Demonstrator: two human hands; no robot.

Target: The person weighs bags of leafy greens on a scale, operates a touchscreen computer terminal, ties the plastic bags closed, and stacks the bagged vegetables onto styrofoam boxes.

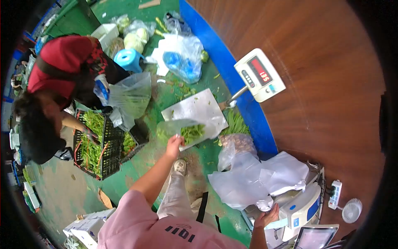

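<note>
My left hand (175,145) is closed on the edge of a clear plastic bag (168,126) with leafy greens (192,133) in it. The bag rests at least partly on the metal platform (199,108) of a floor scale. The scale's white display (260,74) shows red digits. My right hand (267,216) is low on the right, fingers stretched out, beside a white and blue machine (300,211). Just above that hand hangs a stack of clear plastic bags (242,178). Nothing shows clearly in its fingers.
A co-worker in red (62,58) bends over a black crate (112,149) of greens. A blue stool (128,60), bagged vegetables (137,39) and a blue-and-white bag (182,60) stand behind. More greens (235,124) lie by the scale. A small fan (352,210) and screen (316,237) are at right.
</note>
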